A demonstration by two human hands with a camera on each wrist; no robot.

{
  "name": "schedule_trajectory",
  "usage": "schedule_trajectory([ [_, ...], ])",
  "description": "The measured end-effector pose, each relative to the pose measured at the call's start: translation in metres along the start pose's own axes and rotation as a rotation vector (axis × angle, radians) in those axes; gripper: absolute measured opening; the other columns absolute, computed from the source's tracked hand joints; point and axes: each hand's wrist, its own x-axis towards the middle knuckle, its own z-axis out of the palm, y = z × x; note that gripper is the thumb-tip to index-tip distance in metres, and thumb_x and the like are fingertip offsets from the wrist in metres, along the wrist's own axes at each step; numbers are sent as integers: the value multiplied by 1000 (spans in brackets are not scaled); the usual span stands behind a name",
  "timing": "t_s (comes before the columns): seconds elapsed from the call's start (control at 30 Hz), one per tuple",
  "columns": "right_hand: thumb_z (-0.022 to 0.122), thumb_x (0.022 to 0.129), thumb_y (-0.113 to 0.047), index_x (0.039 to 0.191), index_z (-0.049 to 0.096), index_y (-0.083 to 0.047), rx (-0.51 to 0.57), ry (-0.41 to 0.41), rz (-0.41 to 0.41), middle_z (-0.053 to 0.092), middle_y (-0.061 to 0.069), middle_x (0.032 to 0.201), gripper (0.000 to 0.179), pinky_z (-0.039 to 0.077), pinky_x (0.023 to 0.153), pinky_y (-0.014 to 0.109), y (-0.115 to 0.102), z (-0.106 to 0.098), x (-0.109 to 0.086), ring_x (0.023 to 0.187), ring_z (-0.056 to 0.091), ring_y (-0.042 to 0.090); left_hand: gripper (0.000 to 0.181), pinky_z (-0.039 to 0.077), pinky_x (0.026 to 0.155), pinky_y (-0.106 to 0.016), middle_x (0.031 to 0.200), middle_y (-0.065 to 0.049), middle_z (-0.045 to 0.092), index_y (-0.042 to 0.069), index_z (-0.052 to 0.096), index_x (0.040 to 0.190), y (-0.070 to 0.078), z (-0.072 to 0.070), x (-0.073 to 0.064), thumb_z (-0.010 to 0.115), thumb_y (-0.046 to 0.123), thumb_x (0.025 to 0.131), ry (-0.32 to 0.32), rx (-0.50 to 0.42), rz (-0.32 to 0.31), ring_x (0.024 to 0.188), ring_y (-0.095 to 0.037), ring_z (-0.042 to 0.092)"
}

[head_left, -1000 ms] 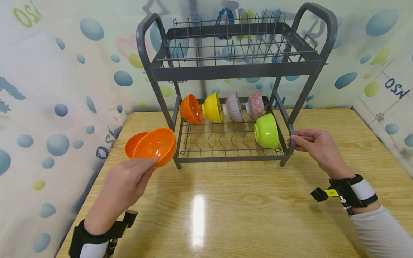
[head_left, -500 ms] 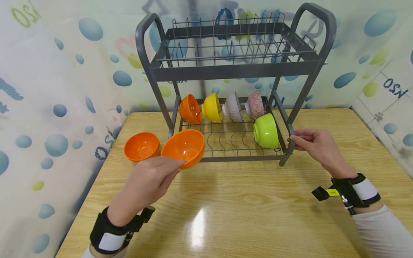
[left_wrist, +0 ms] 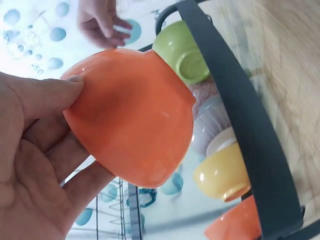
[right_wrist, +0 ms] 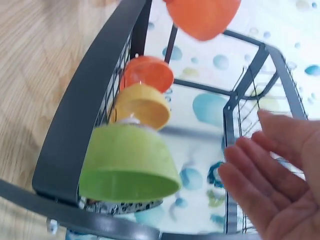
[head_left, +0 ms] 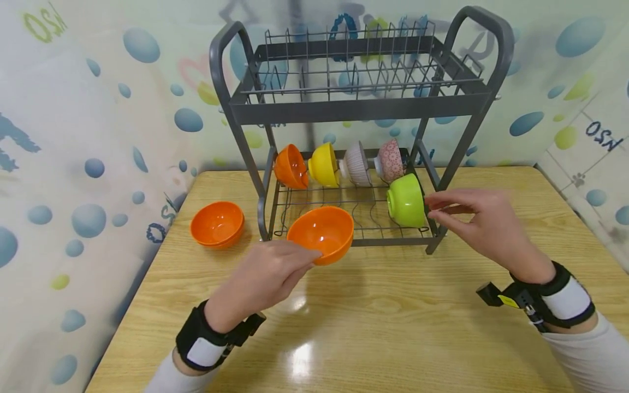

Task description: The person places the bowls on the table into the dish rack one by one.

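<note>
My left hand [head_left: 267, 273] pinches the rim of an orange bowl [head_left: 321, 232] between thumb and fingers, its mouth tilted toward me. In the head view that bowl overlaps the front rail of the dish rack [head_left: 388, 241]. My right hand [head_left: 484, 224] holds nothing; its fingers are half extended beside the green bowl [head_left: 406, 201] at the rack's right end. In the right wrist view the right-hand fingers [right_wrist: 250, 175] stand apart from the green bowl. Behind it on the lower tier are a pink patterned bowl [head_left: 391, 160], a grey striped bowl [head_left: 356, 164], a yellow bowl [head_left: 324, 165] and another orange bowl [head_left: 291, 167].
More orange bowls, stacked [head_left: 217, 224], sit on the wooden table [head_left: 373, 327] left of the rack. An upper wire tier [head_left: 354, 112] with tall curved side handles stands above the bowls. A patterned wall covering [head_left: 98, 164] runs behind and to the left.
My left hand has carried the orange bowl rightward from beside the stacked bowls to the rack's front. My right hand has let go of the rack's side frame and moved slightly left toward the green bowl.
</note>
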Motion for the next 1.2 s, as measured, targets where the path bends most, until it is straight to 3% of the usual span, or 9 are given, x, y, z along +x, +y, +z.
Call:
schedule_trajectory([
  [0.1,80,73,-12,113,71,-15,38,-43,-180,73,0,105,41,45,86,6,-12,6,0,92,66,8,18,57,79,-28,95,3,75,12,73,104,1,6,3,64,12,89,-20,-28,16,87,-8,69],
  [0.2,71,85,-27,119,68,-15,92,-100,-338,68,2,117,37,40,98,7,-25,15,0,106,63,16,18,57,79,-26,94,3,74,12,73,103,2,12,6,62,10,90,-32,-55,37,88,-7,69],
  [0.37,52,95,-36,128,62,-10,147,-195,-503,61,6,128,43,34,108,13,-40,32,-2,118,55,18,18,56,78,-25,94,3,74,12,73,103,6,19,12,60,9,91,-54,-92,65,87,-7,68],
  [0.47,55,94,-33,130,59,-10,123,-241,-533,60,6,130,43,37,108,19,-44,40,-2,121,54,19,17,56,76,-23,93,4,74,13,73,101,9,23,15,60,9,92,-69,-98,74,86,-7,68],
  [0.67,66,88,-29,132,58,-14,76,-293,-547,60,3,132,47,51,96,33,-47,48,-3,121,56,19,17,56,75,-24,93,4,74,15,73,102,13,29,18,58,15,94,-85,-68,100,86,-7,68],
  [0.9,53,96,-31,124,64,-14,63,-281,-570,64,-2,126,35,50,98,33,-47,50,-4,120,57,18,17,56,77,-24,93,3,74,13,74,103,15,30,20,61,14,92,-67,-57,120,85,-8,68],
  [1.2,77,76,-7,106,70,-10,34,-216,-649,72,-2,104,30,53,93,35,-51,49,5,103,65,16,16,55,82,-24,93,3,74,12,73,103,14,26,21,64,12,90,-49,-108,98,86,-8,67],
])
